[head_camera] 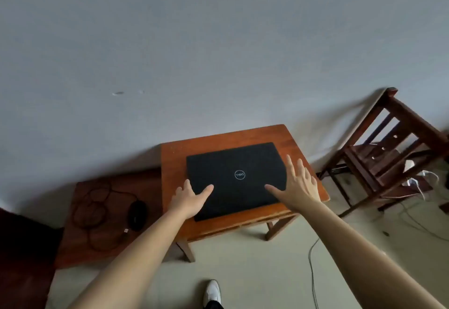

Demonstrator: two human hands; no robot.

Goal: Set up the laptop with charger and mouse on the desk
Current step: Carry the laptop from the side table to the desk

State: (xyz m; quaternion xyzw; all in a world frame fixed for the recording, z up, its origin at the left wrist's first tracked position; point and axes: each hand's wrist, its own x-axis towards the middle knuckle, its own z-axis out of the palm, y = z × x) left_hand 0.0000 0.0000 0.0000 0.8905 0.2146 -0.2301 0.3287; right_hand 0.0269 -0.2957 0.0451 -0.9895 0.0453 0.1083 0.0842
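A closed black laptop [237, 177] lies flat on a small reddish wooden desk [175, 160]. My left hand [188, 200] hovers over its near left corner, fingers spread, thumb over the lid. My right hand [297, 184] is spread above the laptop's right edge, holding nothing. On a darker, lower table [80, 248] to the left lie a black mouse [137, 214] and a coiled black charger cable [97, 209] with a pale plug end [126, 230].
A dark wooden chair [388, 155] stands at the right against the grey wall, with white cables [422, 182] under it. A thin cord [312, 267] trails across the pale floor. My white shoe [213, 291] shows at the bottom. A dark object fills the lower left corner.
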